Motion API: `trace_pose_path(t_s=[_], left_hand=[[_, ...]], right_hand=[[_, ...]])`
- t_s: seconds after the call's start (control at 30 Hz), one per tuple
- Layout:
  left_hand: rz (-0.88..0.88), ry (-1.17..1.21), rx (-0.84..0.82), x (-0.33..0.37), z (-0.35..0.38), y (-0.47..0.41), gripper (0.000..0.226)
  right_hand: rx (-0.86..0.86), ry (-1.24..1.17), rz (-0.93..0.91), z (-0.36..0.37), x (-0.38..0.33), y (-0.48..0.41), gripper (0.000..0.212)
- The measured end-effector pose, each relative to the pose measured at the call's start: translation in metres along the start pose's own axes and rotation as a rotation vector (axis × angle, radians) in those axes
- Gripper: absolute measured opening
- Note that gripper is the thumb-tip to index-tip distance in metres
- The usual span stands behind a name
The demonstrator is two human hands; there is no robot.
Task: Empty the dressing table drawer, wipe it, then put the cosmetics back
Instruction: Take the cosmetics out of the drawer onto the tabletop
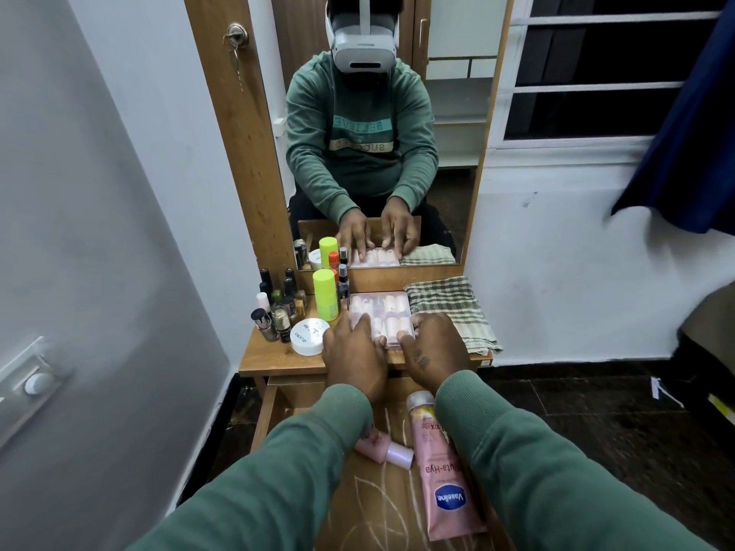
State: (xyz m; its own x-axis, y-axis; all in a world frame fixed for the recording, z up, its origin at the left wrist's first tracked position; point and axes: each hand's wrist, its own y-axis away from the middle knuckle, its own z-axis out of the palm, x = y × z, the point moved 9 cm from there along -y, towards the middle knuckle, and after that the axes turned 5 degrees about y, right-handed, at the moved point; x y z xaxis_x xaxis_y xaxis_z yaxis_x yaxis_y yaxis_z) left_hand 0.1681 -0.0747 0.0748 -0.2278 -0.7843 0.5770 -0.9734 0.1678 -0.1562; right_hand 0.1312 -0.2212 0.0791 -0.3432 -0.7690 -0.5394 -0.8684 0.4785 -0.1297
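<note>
Vaseline tube (445,483) and a small pink bottle (384,449) lie in the open drawer (274,415), nearer the camera than the pink box (380,308). That box sits on the surface (270,357), and both hands are on it! The left hand (354,355) lays straight fingers (360,324) flat across the lid. The right hand (435,351) curls its fingers (421,322) over the box's right corner, thumb at the near edge. Touching the box's right side, a checked cloth (449,308). Left of the box: a green bottle (325,294), a white jar (308,336), then nail polish bottles (278,312). Behind the box, the mirror (378,133).
</note>
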Motion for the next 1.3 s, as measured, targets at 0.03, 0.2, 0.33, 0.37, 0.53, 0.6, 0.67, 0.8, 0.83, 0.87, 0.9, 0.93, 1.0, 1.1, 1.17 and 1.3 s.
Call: trace_pose_path(t_s=[0.03,0.2,0.33,0.37,0.53,0.6,0.67,0.8,0.83,0.87,0.9,0.93,1.0,1.1,1.17,1.3], left_hand=[[0.004,-0.001,0.001,0.0,0.0,0.0,0.046],[0.008,0.014,0.012,-0.001,0.001,-0.001,0.047],[0.022,0.039,0.052,-0.001,-0.002,-0.002,0.042],[0.029,0.045,0.064,-0.001,-0.004,-0.001,0.041],[0.189,0.077,0.159,0.009,-0.015,0.019,0.033],[0.302,0.093,0.181,0.017,-0.022,0.035,0.02],[0.363,0.119,0.117,0.016,-0.022,0.053,0.011],[0.317,0.105,-0.108,-0.02,0.007,0.087,0.007],[0.262,0.078,-0.18,-0.032,0.019,0.094,0.009],[0.202,0.045,-0.24,-0.043,0.029,0.097,0.014],[0.157,0.0,-0.267,-0.052,0.034,0.096,0.021],[0.141,-0.065,-0.275,-0.057,0.036,0.094,0.028],[0.15,-0.21,-0.272,-0.059,0.037,0.089,0.039],[0.164,-0.342,-0.341,-0.059,0.043,0.093,0.047],[0.191,-0.41,-0.37,-0.056,0.044,0.097,0.046],[0.23,-0.416,-0.39,-0.054,0.035,0.101,0.038]], right_hand=[[0.003,0.006,-0.001,-0.001,0.0,0.0,0.037],[0.011,0.03,0.014,-0.001,-0.002,0.0,0.037],[0.024,0.033,0.005,-0.004,-0.002,0.002,0.037],[0.034,0.024,-0.007,-0.006,-0.003,0.004,0.038],[0.139,-0.067,-0.164,-0.021,-0.008,0.027,0.02],[0.14,-0.071,-0.271,-0.023,-0.012,0.044,0.008],[0.093,-0.029,-0.366,-0.017,-0.014,0.063,0.007],[-0.139,0.053,-0.407,0.018,0.001,0.097,0.008],[-0.202,0.092,-0.394,0.029,0.004,0.105,0.013],[-0.243,0.141,-0.381,0.037,0.005,0.111,0.021],[-0.266,0.19,-0.374,0.043,0.004,0.115,0.027],[-0.276,0.243,-0.382,0.049,0.001,0.117,0.029],[-0.278,0.337,-0.417,0.055,-0.009,0.119,0.03],[-0.276,0.401,-0.435,0.052,-0.022,0.123,0.029],[-0.278,0.451,-0.458,0.048,-0.026,0.129,0.03],[-0.277,0.492,-0.528,0.033,-0.03,0.138,0.028]])
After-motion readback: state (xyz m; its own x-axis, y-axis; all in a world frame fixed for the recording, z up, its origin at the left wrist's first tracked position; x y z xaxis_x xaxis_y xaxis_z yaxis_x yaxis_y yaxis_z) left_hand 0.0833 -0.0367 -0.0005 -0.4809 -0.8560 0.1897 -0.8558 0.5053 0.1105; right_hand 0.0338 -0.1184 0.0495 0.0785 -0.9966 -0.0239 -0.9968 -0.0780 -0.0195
